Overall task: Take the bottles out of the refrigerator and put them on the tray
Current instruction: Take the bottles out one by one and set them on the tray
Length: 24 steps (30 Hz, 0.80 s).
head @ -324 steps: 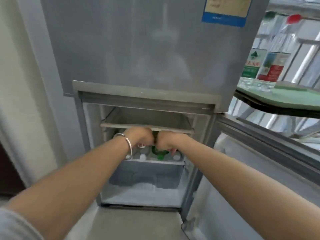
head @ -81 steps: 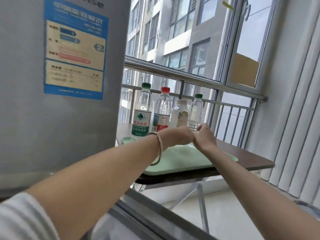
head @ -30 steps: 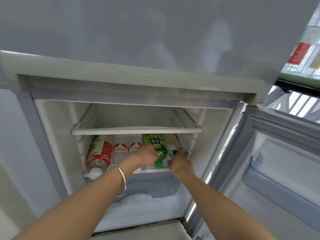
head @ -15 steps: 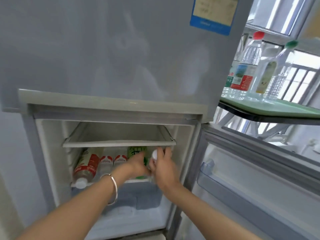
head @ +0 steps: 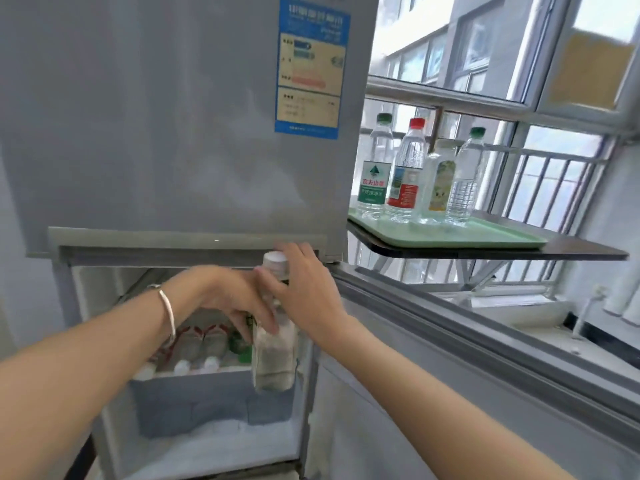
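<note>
Between the 2 hands, just outside the open refrigerator (head: 194,403), hangs a clear white-capped bottle (head: 275,355); the right hand (head: 304,292) wraps its neck, the left hand (head: 239,299) pinches its shoulder. Up and right of them, the green tray (head: 485,239) on the counter (head: 585,252) holds 4 bottles; keep this one upright, clear the door rim, and set it beside them.

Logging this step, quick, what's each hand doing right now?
Left hand: closed on the bottle, fingers across its middle.
Right hand: closed on the same bottle, near its white cap.
</note>
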Tool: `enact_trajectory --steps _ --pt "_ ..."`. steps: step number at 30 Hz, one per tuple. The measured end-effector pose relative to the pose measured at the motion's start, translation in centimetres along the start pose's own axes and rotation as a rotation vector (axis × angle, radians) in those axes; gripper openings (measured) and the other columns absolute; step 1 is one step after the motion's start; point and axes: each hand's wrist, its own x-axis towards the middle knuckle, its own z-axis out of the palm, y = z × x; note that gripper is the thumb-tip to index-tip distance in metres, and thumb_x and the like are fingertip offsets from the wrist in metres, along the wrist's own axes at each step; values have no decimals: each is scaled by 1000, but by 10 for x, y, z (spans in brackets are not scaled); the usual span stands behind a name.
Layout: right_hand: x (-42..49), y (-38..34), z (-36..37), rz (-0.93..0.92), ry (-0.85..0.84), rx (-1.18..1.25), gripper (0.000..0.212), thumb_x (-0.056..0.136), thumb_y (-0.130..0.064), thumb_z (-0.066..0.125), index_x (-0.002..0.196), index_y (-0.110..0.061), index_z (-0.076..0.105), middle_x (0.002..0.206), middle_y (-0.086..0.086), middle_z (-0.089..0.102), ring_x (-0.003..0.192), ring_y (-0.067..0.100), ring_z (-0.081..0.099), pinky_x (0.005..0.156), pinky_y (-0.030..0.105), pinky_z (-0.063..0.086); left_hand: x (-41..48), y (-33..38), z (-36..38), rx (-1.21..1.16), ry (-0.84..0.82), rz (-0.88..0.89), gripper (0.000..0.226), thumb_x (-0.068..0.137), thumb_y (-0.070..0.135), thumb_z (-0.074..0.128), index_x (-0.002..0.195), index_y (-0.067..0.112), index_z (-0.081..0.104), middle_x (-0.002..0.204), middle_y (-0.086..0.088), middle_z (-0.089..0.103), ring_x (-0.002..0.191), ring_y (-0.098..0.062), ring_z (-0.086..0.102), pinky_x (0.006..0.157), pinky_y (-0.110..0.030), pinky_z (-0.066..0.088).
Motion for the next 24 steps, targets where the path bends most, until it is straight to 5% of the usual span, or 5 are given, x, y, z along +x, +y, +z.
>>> enact_trajectory --steps 5,9,15,21,24 --pt "-14 13 -68 55 113 220 63 94 -46 52 146 -23 25 128 3 51 106 20 57 84 35 49 -19 86 -5 79 -9 78 38 79 3 72 114 17 70 117 -3 70 110 -21 66 81 -40 59" --pt "-27 36 -105 214 95 332 75 87 -51 45 150 -22 20 138 10 49 124 26 51 102 47 46 -23 154 -4 54 202 144 51 74 12 80 121 14 61 119 -8 66 105 -30 67 75 -42 61" --pt "-13 62 -127 208 148 262 101 78 -31 72 153 -24 5 146 7 43 131 26 45 105 47 43 -11 232 -2 37 455 300 68 66 14 84 126 19 51 107 -4 58 92 -22 67 58 -33 60" --pt "54 101 -154 197 434 180 89 74 -19 80 144 -19 26 115 6 59 102 28 62 86 45 55 18 270 -15 -105 610 612 84 72 7 79 143 18 36 119 -8 56 97 -26 66 72 -38 62" --pt "89 128 -152 267 401 156 84 72 -19 82 139 -12 32 104 0 52 100 29 61 84 43 54 50 267 -16 -216 636 585 61 88 4 59 142 11 35 117 -10 52 99 -24 59 85 -38 56"
